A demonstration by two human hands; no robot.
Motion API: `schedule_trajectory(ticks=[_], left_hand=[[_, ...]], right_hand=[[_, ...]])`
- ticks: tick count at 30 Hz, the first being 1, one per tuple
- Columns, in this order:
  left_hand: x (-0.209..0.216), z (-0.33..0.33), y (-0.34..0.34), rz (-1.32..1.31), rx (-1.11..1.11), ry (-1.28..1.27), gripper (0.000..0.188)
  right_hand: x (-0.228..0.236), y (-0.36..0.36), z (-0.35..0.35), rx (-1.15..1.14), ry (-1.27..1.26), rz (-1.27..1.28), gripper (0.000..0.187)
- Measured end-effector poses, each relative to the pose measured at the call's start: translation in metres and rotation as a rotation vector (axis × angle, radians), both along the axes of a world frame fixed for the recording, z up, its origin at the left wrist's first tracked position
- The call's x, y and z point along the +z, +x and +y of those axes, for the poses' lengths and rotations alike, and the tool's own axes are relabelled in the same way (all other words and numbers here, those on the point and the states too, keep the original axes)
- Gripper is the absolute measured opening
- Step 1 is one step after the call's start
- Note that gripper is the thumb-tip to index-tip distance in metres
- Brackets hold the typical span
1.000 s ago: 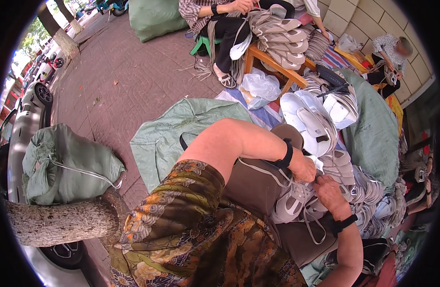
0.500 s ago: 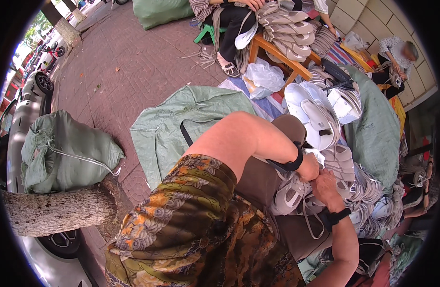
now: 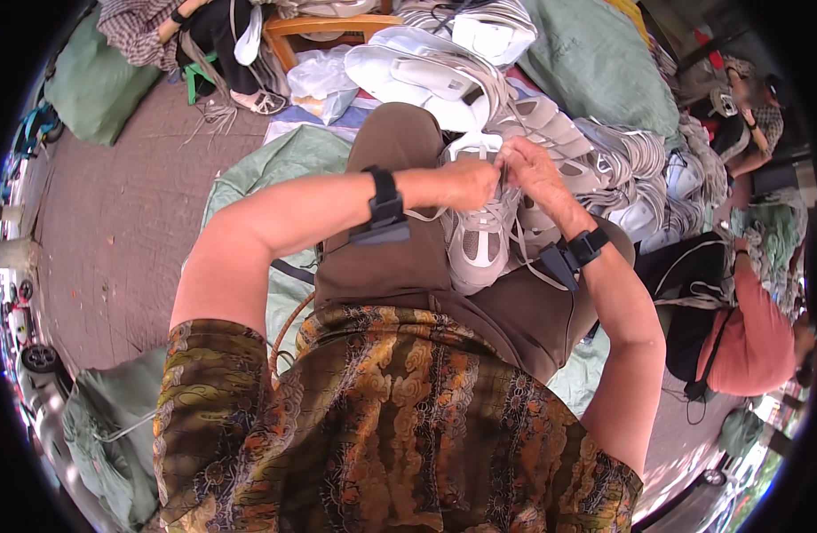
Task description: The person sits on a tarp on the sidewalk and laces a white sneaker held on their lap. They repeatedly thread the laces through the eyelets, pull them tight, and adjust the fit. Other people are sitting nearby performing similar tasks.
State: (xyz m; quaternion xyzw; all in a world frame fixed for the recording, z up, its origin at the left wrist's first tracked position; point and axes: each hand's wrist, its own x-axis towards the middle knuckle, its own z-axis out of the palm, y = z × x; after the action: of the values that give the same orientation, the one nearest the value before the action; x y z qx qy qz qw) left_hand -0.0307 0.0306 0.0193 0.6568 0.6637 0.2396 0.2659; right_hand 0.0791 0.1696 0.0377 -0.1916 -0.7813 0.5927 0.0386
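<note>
A beige and white mesh shoe upper (image 3: 476, 256) rests between my knees, its toe end toward me. Grey-beige laces (image 3: 515, 233) run across its front and hang loose at its right side. Over the lacing, my left hand (image 3: 471, 184) is closed, its fingertips pinching a lace. My right hand (image 3: 535, 173) meets it from the other side, thumb and fingers pinched on a lace too. The fingertips nearly touch, and the exact piece of lace between them is mostly hidden. Both wrists carry black bands.
Beyond my knees lie stacked white uppers (image 3: 422, 75) and more beige uppers (image 3: 555, 133). A green sack (image 3: 595, 67) stands behind them. A person in a checked sleeve (image 3: 142, 31) sits at far left, another in a pink top (image 3: 755, 342) at right. Green sheeting (image 3: 257, 178) spreads beside me.
The view has turned, so the surroundings appear shifted left and my lap is more central. Both hands stay close together at the lacing of the shoe upper.
</note>
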Motion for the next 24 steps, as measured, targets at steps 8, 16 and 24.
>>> schedule_trajectory(ticks=[8, 16, 24], left_hand=[[0.037, -0.072, 0.068, -0.191, -0.352, 0.161, 0.014], [0.131, -0.123, 0.128, -0.518, -0.822, 0.093, 0.018], [0.181, -0.118, 0.122, -0.626, -0.628, 0.369, 0.011]], right_hand=[[0.027, -0.002, -0.065, 0.302, 0.164, 0.117, 0.018], [0.162, -0.035, -0.186, 0.969, -0.158, 0.369, 0.016], [0.149, -0.013, -0.114, 0.438, 0.359, 0.490, 0.019]])
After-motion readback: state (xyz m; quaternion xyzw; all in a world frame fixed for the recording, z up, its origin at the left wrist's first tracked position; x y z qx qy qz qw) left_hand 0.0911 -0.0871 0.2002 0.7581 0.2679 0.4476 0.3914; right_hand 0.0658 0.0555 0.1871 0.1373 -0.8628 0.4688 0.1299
